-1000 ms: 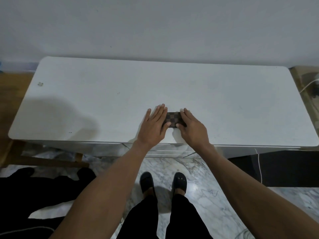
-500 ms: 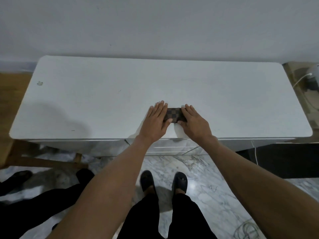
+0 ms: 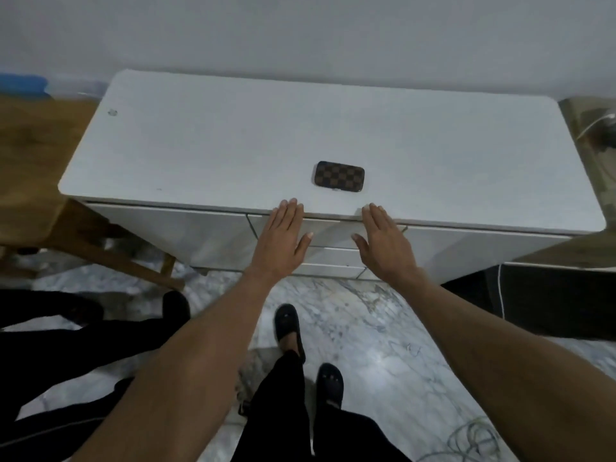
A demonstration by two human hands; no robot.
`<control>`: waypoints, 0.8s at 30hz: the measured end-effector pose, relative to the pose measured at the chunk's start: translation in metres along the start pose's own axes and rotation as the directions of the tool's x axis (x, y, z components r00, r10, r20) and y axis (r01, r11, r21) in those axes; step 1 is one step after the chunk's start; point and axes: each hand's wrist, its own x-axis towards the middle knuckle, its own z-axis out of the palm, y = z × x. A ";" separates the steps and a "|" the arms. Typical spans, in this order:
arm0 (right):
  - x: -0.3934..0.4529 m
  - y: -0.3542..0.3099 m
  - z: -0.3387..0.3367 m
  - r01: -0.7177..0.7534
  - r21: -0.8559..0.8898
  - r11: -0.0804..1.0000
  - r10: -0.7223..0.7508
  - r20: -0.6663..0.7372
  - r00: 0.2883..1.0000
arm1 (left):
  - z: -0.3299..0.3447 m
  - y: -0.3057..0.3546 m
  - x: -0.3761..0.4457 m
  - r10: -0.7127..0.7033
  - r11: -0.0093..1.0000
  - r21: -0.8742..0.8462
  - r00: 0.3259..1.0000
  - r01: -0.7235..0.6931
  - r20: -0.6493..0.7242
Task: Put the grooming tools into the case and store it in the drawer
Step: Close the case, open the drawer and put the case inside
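The case [image 3: 339, 177] lay shut and flat on the white cabinet top [image 3: 206, 141], close to its front edge and a little right of the middle, well clear of both side edges and of the back edge along the wall. No grooming tool showed loose on the top, so I judged the packing done and the storing not yet begun. Nothing touched the case; it sat where either hand could reach it once a drawer stood open.

I had my left hand [image 3: 278, 240] at the front edge, just left of the case, fingers straight and close together, tips at the lip of the top, thumb spread to the side. My right hand [image 3: 385, 243] matched it just right of the case, fingers likewise straight and together, thumb out. Neither hand held anything. Both hung in front of the middle drawer front [image 3: 328, 230], which sat below the front edge with two narrower fronts under it. Whether the fingertips touched the lip or only hovered, I could not tell.

I read the placing as a set-up for pulling: the fronts showed no handle, so the grip would have to come from under the top's front edge.
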 end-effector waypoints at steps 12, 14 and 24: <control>-0.019 0.023 0.039 -0.072 0.007 0.997 0.071 0.048 0.996 | 0.019 -0.018 -0.031 -0.198 0.977 0.100 0.978 0.190 0.071; -0.011 0.026 0.046 -0.095 0.009 0.995 0.094 0.073 0.993 | 0.017 -0.025 -0.021 -0.191 0.975 0.125 0.980 0.183 0.057; -0.010 0.019 0.059 -0.155 -0.051 0.987 0.158 0.066 0.985 | 0.020 -0.030 -0.018 -0.185 0.980 0.078 0.983 0.182 0.024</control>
